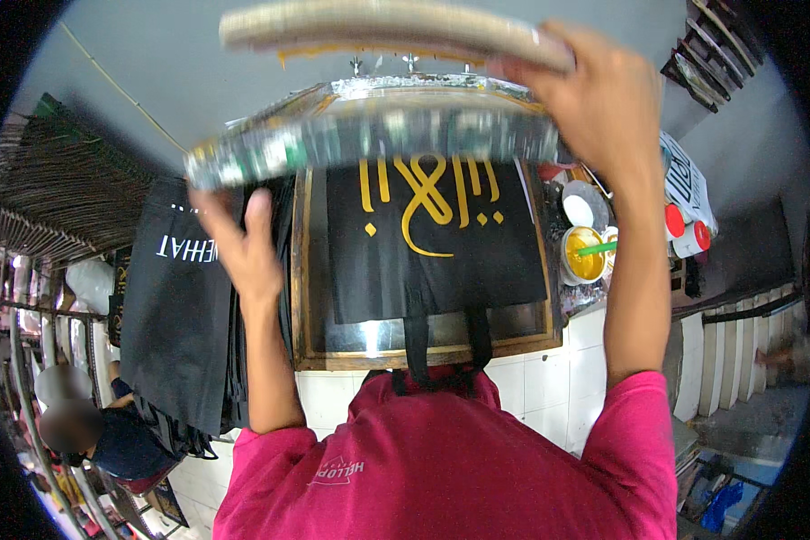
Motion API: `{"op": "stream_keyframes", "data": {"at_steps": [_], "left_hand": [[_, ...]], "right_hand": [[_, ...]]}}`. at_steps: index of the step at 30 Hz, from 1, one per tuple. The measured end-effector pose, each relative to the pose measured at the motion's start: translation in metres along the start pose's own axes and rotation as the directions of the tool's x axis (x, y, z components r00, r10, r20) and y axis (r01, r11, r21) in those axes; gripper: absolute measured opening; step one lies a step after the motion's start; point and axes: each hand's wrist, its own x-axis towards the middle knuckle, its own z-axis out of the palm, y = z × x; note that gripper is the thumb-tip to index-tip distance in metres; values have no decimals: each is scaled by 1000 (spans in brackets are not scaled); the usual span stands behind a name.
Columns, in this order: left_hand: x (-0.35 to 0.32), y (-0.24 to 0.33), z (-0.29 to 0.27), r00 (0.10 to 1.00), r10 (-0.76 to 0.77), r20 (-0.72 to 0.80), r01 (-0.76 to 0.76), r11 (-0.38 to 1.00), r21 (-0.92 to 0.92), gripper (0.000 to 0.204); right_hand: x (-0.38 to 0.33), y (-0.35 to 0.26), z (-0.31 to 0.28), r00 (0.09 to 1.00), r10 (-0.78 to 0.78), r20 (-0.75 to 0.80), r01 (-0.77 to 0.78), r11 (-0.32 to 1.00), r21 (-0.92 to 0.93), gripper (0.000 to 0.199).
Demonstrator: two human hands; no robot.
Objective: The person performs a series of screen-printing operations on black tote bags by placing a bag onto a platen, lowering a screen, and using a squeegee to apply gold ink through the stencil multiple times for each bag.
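Observation:
My right hand (603,99) grips one end of a squeegee (396,25) with a long wooden handle, held up at the top of the view. Yellow ink shows along its lower edge. Below it a screen-printing frame (369,144) is raised at a tilt, its near edge smeared by motion. My left hand (243,247) is at the frame's near left corner, thumb and fingers apart, fingertips meeting its edge; whether they bear its weight I cannot tell. Under the frame a black tote bag (387,288) with yellow lettering lies on a wood-edged glass board (360,337), handles toward me.
On the right stand a tub of yellow ink (585,261) with a green stick and red-lidded containers (693,238). Black bags (175,306) with white print hang at left beside a dark rack (72,180). A person (139,441) is at lower left. Wing-nut clamps (410,63) line the back.

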Motion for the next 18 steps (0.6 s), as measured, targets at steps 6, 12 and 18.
{"op": "stream_keyframes", "data": {"at_steps": [6, 12, 18], "left_hand": [[-32, -85, 29, 719, -660, 218, 309, 584, 750, 50], [-47, -103, 56, 699, -650, 299, 279, 632, 723, 30], [-2, -57, -25, 903, -389, 183, 314, 888, 337, 13]], "right_hand": [[102, -6, -1, 987, 71, 143, -97, 977, 190, 38], [156, 41, 10, 994, -106, -9, 106, 987, 118, 51], [188, 60, 29, 989, -145, 7, 140, 965, 222, 45]]}}
